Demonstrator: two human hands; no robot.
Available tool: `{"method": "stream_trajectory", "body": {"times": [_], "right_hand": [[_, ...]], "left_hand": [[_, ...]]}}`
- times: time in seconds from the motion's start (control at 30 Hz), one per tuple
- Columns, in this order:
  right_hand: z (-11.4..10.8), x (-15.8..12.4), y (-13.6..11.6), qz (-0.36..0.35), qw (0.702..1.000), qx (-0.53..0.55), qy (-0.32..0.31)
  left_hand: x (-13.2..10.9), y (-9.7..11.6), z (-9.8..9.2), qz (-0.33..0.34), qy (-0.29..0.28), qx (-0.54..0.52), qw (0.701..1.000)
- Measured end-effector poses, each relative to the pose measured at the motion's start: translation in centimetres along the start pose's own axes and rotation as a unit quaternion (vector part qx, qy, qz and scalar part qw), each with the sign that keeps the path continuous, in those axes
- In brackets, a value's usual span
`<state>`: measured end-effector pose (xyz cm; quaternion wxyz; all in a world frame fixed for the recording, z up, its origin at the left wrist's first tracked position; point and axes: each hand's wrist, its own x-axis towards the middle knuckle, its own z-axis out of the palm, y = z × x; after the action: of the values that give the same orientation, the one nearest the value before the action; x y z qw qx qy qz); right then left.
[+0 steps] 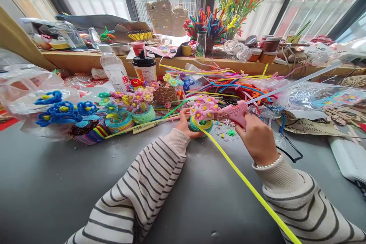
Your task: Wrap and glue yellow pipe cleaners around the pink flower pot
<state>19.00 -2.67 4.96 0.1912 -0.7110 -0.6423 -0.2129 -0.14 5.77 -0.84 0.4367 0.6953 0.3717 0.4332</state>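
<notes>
My left hand is wrapped round a small green pot bound in pipe cleaner, its far fingers hidden behind the pot. Pink pipe-cleaner flowers with yellow centres rise from it. A long yellow pipe cleaner runs from the pot's rim toward the lower right. In my right hand is a pink hot glue gun, its nozzle pointing left at the flowers and rim. A long clear glue stick sticks out of its back end.
Finished-looking flower pots, with blue flowers and pink flowers, stand at the left. Loose pipe cleaners are heaped behind. A water bottle and a lidded cup stand behind the pots. A white box lies at right.
</notes>
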Motion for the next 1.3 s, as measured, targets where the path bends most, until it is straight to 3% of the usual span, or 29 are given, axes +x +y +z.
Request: {"method": "stream_trajectory", "body": {"times": [0.57,0.83,1.3], "right_hand": [[0.1,-0.7,-0.6,-0.016,0.999,-0.035,0.039],[-0.2,-0.6,-0.2,-0.023,0.999,-0.018,0.023],[-0.3,-0.4,0.6,-0.022,1.0,0.011,0.01]], "left_hand": [[-0.2,-0.5,0.4,-0.004,0.04,0.016,0.999],[-0.2,-0.4,0.0,-0.006,-0.003,0.014,1.0],[-0.2,-0.5,0.0,-0.001,-0.002,0.015,1.0]]}}
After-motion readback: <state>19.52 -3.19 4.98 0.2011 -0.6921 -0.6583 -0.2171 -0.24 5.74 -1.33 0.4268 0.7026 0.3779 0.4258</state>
